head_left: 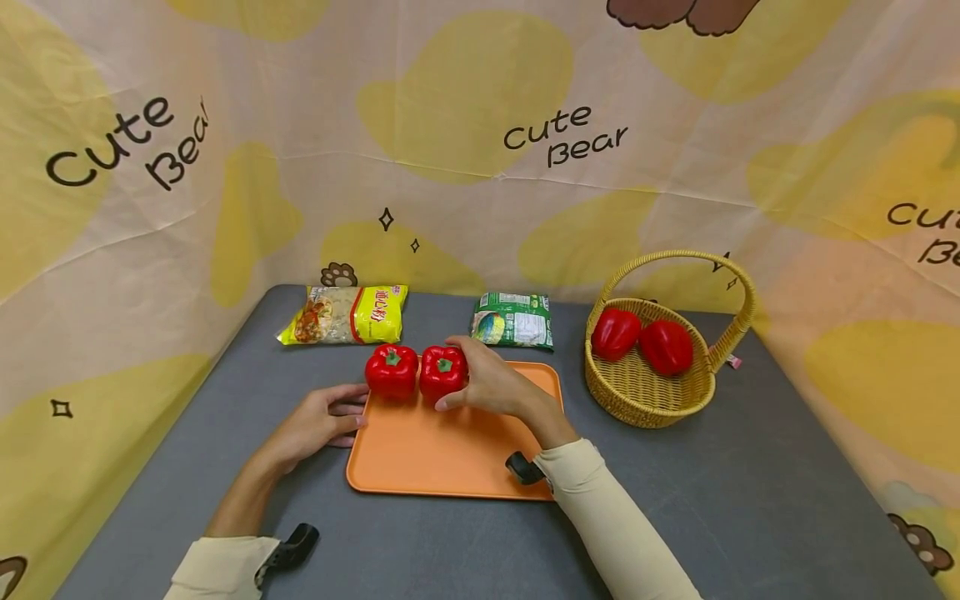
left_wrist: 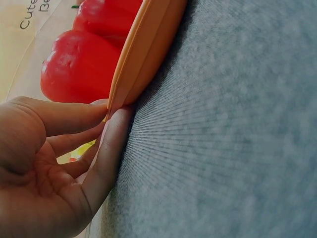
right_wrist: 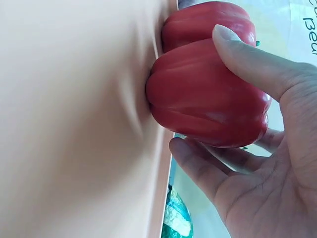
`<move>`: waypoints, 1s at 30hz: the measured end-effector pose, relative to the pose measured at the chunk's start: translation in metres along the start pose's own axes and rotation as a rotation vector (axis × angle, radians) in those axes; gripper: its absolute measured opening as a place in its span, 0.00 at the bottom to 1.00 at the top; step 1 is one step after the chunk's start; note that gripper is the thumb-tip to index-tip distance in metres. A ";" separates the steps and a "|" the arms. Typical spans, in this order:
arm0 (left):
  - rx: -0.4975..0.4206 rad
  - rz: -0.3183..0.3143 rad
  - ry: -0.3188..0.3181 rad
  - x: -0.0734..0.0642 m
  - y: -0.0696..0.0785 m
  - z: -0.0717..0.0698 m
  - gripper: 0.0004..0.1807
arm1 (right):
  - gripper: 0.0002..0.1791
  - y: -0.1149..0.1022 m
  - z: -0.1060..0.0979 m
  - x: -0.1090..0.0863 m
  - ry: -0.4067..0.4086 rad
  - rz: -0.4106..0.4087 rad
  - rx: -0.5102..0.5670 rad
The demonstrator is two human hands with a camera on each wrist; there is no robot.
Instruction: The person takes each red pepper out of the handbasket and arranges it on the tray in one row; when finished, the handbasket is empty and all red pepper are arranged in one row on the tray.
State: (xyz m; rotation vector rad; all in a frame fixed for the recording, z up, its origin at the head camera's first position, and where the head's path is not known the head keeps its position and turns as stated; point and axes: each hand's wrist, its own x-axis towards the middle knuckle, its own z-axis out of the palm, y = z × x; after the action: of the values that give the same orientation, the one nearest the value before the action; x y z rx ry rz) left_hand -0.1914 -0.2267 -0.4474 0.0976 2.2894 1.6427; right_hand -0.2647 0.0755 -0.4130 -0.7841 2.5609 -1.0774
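Note:
Two red bell peppers stand side by side at the far left of the orange tray [head_left: 450, 454], green stems up. My right hand [head_left: 489, 380] grips the right-hand bell pepper [head_left: 441, 377], thumb on its near side and fingers around the far side. In the right wrist view, that pepper's base is against the tray, beside the other bell pepper [right_wrist: 208, 25]. At the tray's left edge, my left hand [head_left: 311, 427] pinches the rim [left_wrist: 130, 84] between thumb and fingers. The left-hand pepper [head_left: 392, 372] stands just beyond the left fingertips.
To the right is a wicker basket [head_left: 648, 408] with a tall handle, holding two more red peppers [head_left: 666, 347]. Behind the tray lie a yellow food packet [head_left: 345, 315] and a green packet [head_left: 513, 321]. A printed cloth [head_left: 465, 100] hangs behind the grey table [head_left: 720, 508].

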 end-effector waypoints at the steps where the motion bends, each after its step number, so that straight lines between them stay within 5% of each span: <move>1: 0.001 0.000 -0.001 0.000 0.000 0.000 0.33 | 0.56 0.000 0.000 0.000 -0.002 -0.005 -0.010; 14: 0.002 0.011 -0.009 0.000 -0.001 0.000 0.34 | 0.52 0.001 0.003 -0.001 -0.002 -0.019 0.003; 22: -0.001 0.012 -0.006 0.001 -0.002 0.000 0.33 | 0.59 -0.001 0.000 -0.004 -0.008 -0.006 -0.020; 30: 0.007 0.011 -0.006 -0.001 -0.002 0.000 0.34 | 0.56 -0.005 -0.018 -0.020 0.067 -0.033 0.021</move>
State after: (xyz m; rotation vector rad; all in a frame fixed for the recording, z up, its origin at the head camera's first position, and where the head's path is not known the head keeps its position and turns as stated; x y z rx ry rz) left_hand -0.1907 -0.2277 -0.4486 0.1175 2.2939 1.6383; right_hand -0.2539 0.0951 -0.3966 -0.8000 2.5959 -1.1580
